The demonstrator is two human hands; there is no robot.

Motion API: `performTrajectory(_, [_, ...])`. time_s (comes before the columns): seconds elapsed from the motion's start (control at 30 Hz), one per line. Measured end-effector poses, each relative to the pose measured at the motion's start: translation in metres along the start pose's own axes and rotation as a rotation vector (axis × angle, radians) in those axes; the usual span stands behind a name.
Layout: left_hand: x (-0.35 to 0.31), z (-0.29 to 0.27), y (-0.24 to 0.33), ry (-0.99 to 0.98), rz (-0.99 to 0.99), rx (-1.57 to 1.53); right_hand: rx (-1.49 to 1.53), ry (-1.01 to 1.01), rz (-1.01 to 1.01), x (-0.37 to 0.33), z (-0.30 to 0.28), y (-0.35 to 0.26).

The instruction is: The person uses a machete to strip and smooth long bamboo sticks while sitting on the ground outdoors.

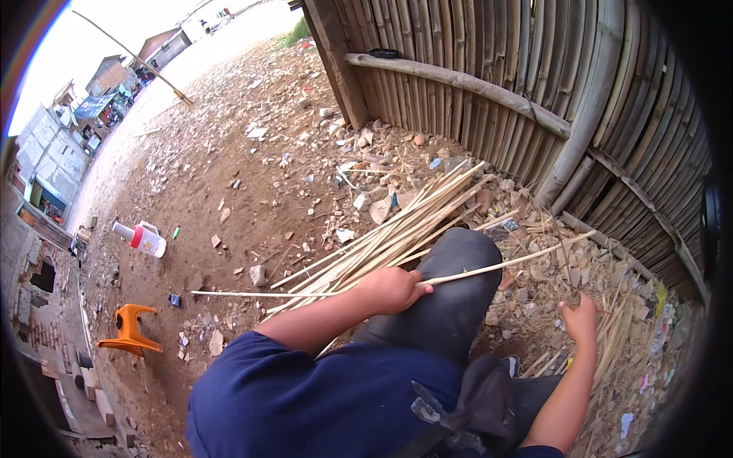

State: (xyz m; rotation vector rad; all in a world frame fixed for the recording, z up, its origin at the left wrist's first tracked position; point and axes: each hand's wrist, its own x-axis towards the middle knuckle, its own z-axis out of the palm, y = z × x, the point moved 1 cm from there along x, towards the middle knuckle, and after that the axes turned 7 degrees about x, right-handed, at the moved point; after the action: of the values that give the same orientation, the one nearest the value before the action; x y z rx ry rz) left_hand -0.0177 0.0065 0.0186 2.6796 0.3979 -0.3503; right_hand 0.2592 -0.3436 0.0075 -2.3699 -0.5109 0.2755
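Note:
My left hand (395, 290) is closed round a long, thin bamboo strip (527, 259), pressing it over my raised knee. The strip reaches from left of my forearm across to the right, near the fence. Out to the right, my right hand (580, 317) is held apart from the strip with its fingers curled. A narrow dark shape shows just above those fingers, too faint to name. Beyond my knee lies a loose bundle of pale split bamboo strips (412, 221) on the ground.
A bamboo fence (458, 61) rises ahead and to the right. Rubble and shavings (534, 294) cover the ground by my legs. At left are an orange plastic stool (131, 330) and a clear jug with a red band (145, 239). A brick wall (46, 328) borders the far left.

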Motion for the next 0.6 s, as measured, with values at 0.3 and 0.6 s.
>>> performTrajectory(0.3, [0.006, -0.002, 0.006, -0.038, 0.015, 0.060, 0.095, -0.116, 0.105, 0.005, 0.005, 0.032])
performTrajectory(0.6, [-0.006, 0.000, 0.012, -0.026, -0.024, 0.090, -0.124, -0.157, -0.043, -0.009, 0.017, -0.023])
